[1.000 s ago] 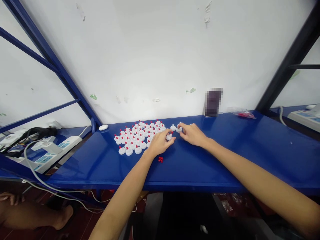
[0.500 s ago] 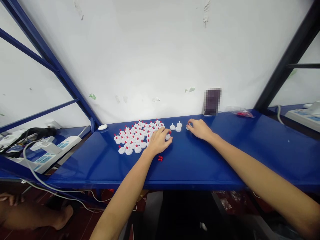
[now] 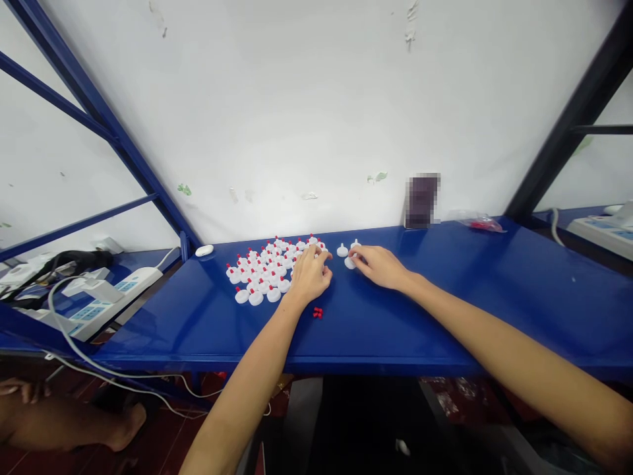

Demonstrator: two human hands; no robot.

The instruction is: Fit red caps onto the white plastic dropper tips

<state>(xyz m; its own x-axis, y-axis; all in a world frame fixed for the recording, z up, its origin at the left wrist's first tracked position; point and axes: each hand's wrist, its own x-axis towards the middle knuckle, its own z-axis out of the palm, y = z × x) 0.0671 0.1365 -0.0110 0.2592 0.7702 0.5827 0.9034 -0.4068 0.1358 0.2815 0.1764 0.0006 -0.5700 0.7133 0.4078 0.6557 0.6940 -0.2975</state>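
Note:
My right hand (image 3: pixel 382 265) pinches a white nozzle cap (image 3: pixel 349 262) with thumb and fingertips, and the cap appears to rest on the blue table. Beside it stand two more bare white nozzle caps (image 3: pixel 342 251), one partly covered by my fingers. My left hand (image 3: pixel 310 276) lies at the right side of a group of white nozzle caps with red tips (image 3: pixel 267 270). Its fingers are curved and apart, with nothing visible between them; some caps are hidden beneath it. Several loose red tips (image 3: pixel 317 313) lie in front of my left wrist.
A blue table (image 3: pixel 395 336) meets a white wall. A blurred dark upright object (image 3: pixel 422 201) leans there, left of a plastic bag with red pieces (image 3: pixel 484 223). A small white case (image 3: pixel 204 251) sits at back left. Power strips (image 3: pixel 119 297) and cables lie left; a person's leg (image 3: pixel 74 415) shows below.
My right hand has moved left onto a bare white nozzle cap. The red-tipped cap by my left fingers no longer shows there, and that hand has shifted slightly left.

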